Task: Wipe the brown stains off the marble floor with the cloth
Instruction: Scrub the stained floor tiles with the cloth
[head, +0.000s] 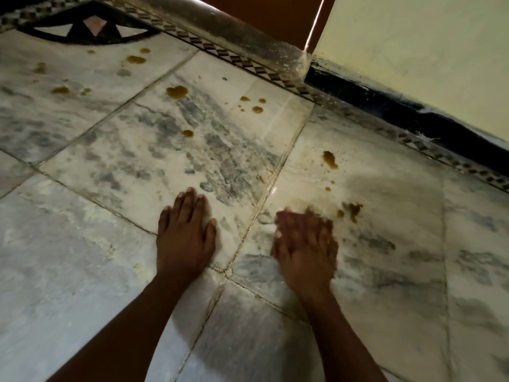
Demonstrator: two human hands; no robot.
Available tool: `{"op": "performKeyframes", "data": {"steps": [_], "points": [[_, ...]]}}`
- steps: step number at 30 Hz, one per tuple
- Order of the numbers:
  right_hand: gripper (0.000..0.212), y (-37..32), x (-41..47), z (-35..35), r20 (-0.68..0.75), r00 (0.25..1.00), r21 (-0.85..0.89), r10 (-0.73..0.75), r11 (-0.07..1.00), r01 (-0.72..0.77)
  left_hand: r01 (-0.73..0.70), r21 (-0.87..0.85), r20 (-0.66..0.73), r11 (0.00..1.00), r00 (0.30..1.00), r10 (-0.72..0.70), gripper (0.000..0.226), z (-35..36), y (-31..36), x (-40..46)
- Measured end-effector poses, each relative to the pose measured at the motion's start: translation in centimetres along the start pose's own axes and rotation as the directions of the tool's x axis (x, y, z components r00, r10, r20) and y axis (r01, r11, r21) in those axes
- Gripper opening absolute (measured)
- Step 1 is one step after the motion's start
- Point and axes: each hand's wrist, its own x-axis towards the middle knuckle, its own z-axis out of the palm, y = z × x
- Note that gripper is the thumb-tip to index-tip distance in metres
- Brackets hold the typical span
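Several brown stains dot the white, grey-veined marble floor (132, 271): one blot (176, 91) in the far middle, a cluster (257, 109) to its right, a streak (330, 160) further right. A smeared stain (354, 209) lies just beyond my right hand (304, 246). That hand is motion-blurred, low over the floor with its fingers stretched forward. A faint grey-brown blur (360, 186) spreads past its fingertips; no cloth shows clearly. My left hand (184, 234) rests flat on the floor, palm down, fingers apart, holding nothing.
A pale wall (418, 59) with a black skirting (399, 113) runs along the right. A chequered tile border (248, 62) follows it. A brown door (261, 12) stands at the top. A black and pink floor inlay (82, 26) lies at the top left.
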Motion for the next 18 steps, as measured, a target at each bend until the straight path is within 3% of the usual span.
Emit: {"op": "performKeyframes", "data": {"steps": [2,3,6,8,10,12,14,16,18], "points": [[0.063,-2.4,3.3,-0.4,0.007,0.979,0.084,0.205,0.975,-0.205,-0.002,-0.002,-0.005,1.000,1.000,0.002,0.067,0.2,-0.1,0.0],[0.064,-4.2,4.9,-0.4,0.043,0.976,0.119,0.212,0.969,-0.216,-0.002,0.000,-0.011,1.000,1.000,0.002,0.067,0.3,-0.1,0.0],[0.062,-7.7,5.6,0.1,0.065,0.996,0.061,-0.055,0.997,0.051,-0.001,-0.001,-0.029,1.000,1.000,0.001,0.067,0.3,0.0,0.2],[0.061,-6.6,2.8,0.6,0.035,0.965,-0.026,-0.258,0.965,0.259,0.008,-0.001,-0.039,1.000,0.999,-0.008,0.067,0.3,0.1,0.3],[0.060,-3.4,-1.2,0.6,0.009,0.945,-0.037,-0.326,0.944,0.327,0.007,-0.006,-0.040,1.000,0.999,-0.007,0.067,0.2,0.0,0.4],[0.060,-0.3,-2.5,-0.2,0.049,0.977,0.008,-0.207,0.978,0.206,0.002,0.002,-0.037,1.000,0.999,-0.002,0.067,0.2,-0.1,0.4],[0.060,0.4,-0.5,-1.0,0.085,0.996,0.038,0.018,0.999,-0.022,0.001,0.002,-0.030,1.000,1.000,0.000,0.067,0.2,-0.1,0.3],[0.063,-1.8,2.8,-1.3,0.091,0.973,0.097,0.213,0.970,-0.221,0.001,0.012,-0.037,1.000,0.999,0.000,0.067,0.3,0.0,0.2],[0.065,-4.7,5.3,-1.2,0.123,0.944,0.153,0.307,0.934,-0.324,-0.002,0.010,-0.039,1.000,0.999,0.002,0.067,0.6,0.1,0.2]]}}
